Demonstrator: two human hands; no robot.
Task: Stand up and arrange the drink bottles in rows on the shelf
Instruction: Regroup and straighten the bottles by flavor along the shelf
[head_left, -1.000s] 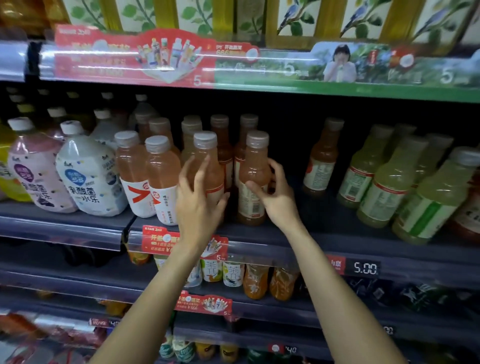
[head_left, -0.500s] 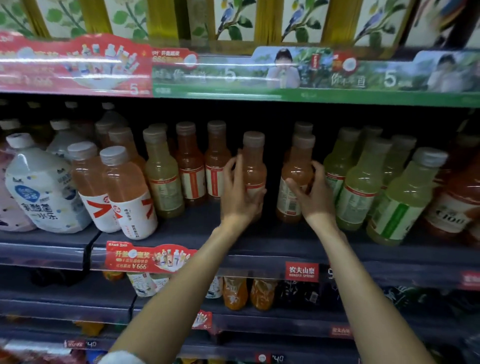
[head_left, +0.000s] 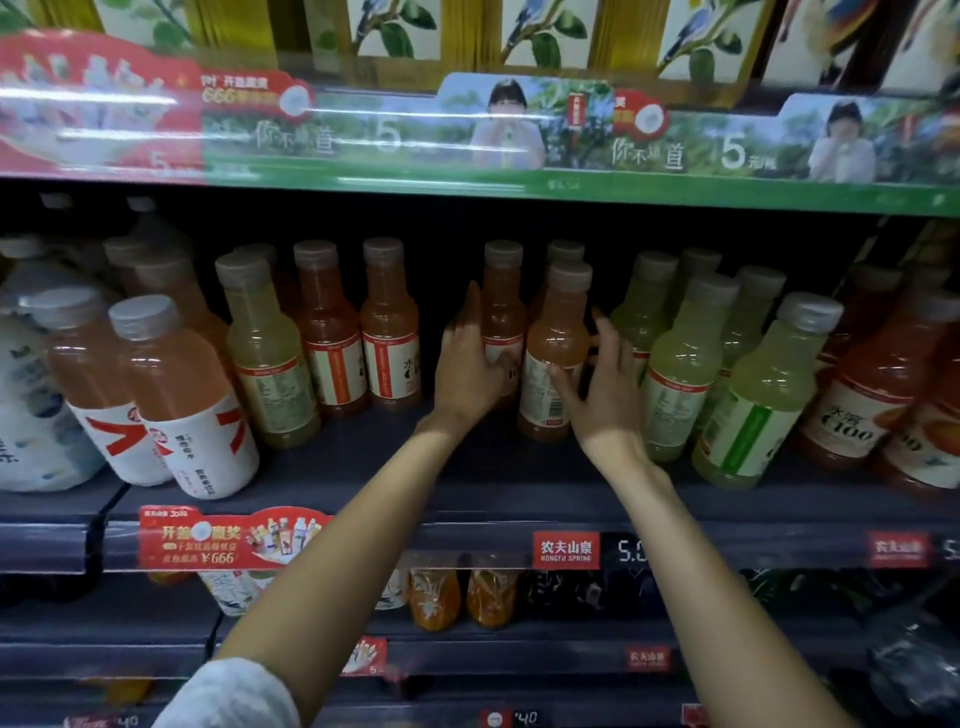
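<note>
On the dark shelf (head_left: 467, 493) two orange drink bottles stand upright side by side in the middle. My left hand (head_left: 470, 369) grips the rear orange bottle (head_left: 503, 306) from its left, thumb across the label. My right hand (head_left: 605, 395) holds the front orange bottle (head_left: 553, 353) from its right, thumb on the label and fingers curled behind it. A third orange bottle (head_left: 565, 252) peeks out just behind. Left of a gap stand two more orange bottles (head_left: 389, 322) and a pale yellow bottle (head_left: 265, 353).
Yellow-green bottles (head_left: 685, 364) stand in rows right beside my right hand, with red-orange bottles (head_left: 872, 395) further right. Peach bottles with white labels (head_left: 176, 395) and a white bottle (head_left: 31, 415) lean at the left. The upper shelf edge (head_left: 519, 187) hangs low overhead.
Both hands have carried the two orange bottles rightward along the shelf, away from the left rows and up beside the yellow-green ones. The view has followed to the right.
</note>
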